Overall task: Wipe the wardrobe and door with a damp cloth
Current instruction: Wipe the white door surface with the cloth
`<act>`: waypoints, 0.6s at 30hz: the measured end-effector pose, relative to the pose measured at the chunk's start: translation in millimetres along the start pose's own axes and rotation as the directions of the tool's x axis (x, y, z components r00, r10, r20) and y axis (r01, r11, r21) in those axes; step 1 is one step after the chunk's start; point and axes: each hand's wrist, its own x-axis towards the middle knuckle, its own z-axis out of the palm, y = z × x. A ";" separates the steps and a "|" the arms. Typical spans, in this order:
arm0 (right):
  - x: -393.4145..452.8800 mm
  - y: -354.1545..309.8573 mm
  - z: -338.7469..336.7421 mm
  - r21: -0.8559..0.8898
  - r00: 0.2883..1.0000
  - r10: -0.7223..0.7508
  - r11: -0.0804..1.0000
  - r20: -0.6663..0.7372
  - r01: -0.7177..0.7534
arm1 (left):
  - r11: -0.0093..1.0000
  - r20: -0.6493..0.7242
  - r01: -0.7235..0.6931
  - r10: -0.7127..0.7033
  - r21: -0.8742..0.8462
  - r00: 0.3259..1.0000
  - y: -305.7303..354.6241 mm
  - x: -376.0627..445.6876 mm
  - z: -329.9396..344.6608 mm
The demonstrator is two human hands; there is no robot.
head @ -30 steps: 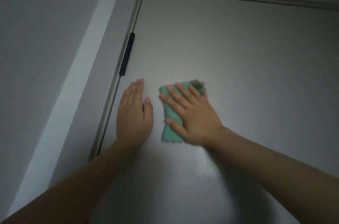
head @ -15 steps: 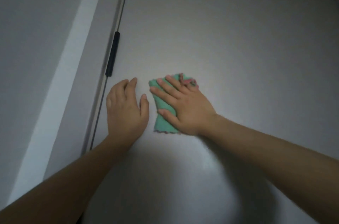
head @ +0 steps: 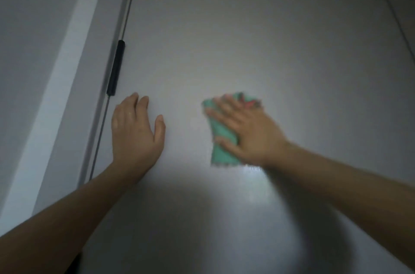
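Head view: I have the right hand (head: 249, 132) spread flat, fingers straight, pressing the green cloth (head: 221, 139) against the door (head: 269, 49) near its middle, blurred as if mid-stroke. The left hand (head: 134, 130) lies flat on the door too, fingers together, holding nothing, just right of the hinge (head: 115, 68) and the frame (head: 105, 53).

I see 2 risks. With only palm pressure on it, the cloth could bunch or slide out and drop. The bracing hand sits close to the hinge gap; if the door swings, fingers could get nipped.
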 end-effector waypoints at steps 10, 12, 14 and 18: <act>-70.0 -16.6 -6.2 0.045 1.000 0.025 0.999 0.004 -0.025 | 0.991 -0.004 -0.093 0.093 -0.099 0.996 106.9 16.5 12.1; -88.6 7.8 -16.2 0.046 0.987 -0.144 0.989 0.072 0.141 | 0.987 -0.013 -0.121 0.120 -0.105 0.993 133.7 15.8 22.8; -82.8 55.4 -21.5 -0.025 0.998 -0.057 0.998 0.035 0.058 | 0.985 -0.002 -0.125 0.126 -0.122 0.992 156.1 9.2 33.1; -61.0 142.8 -33.2 -0.047 0.856 0.513 0.855 -0.056 -0.516 | 0.987 0.015 -0.065 0.068 -0.148 0.998 192.4 3.4 42.9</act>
